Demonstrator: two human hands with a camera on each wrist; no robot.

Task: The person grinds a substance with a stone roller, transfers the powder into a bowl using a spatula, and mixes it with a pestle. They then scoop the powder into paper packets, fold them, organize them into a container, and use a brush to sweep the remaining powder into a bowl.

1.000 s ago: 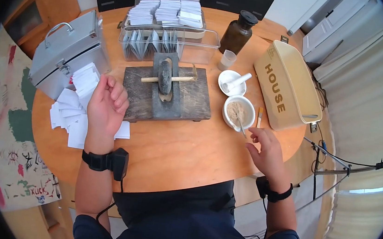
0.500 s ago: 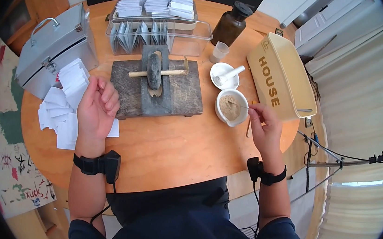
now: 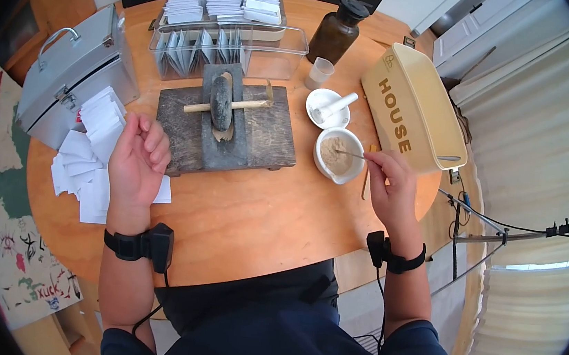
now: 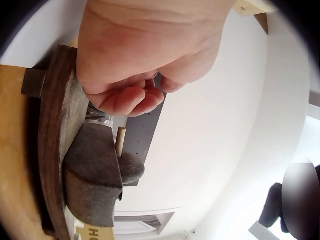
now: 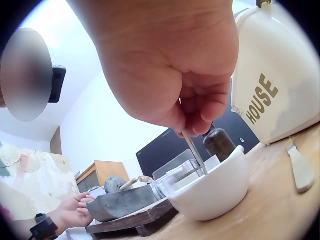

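My right hand pinches the handle of a thin metal tool between thumb and fingertips. The tool's far end is hidden in beige powder inside a white bowl with a pouring lip. My left hand holds nothing; its palm faces up with fingers loosely curled, above loose white papers. Beside it is a dark wooden board carrying a grey slab. On the slab lie an oval dark stone and a pale stick.
Behind the bowl are a white dish with a pestle, a small cup and a brown bottle. A cream HOUSE bin and a small brush are at right. Clear tray at back; metal case at left.
My right hand, at first with nothing in it near the bowl, has taken hold of the tool's handle and turned it toward the right. The left hand keeps its pose; the head view has shifted.
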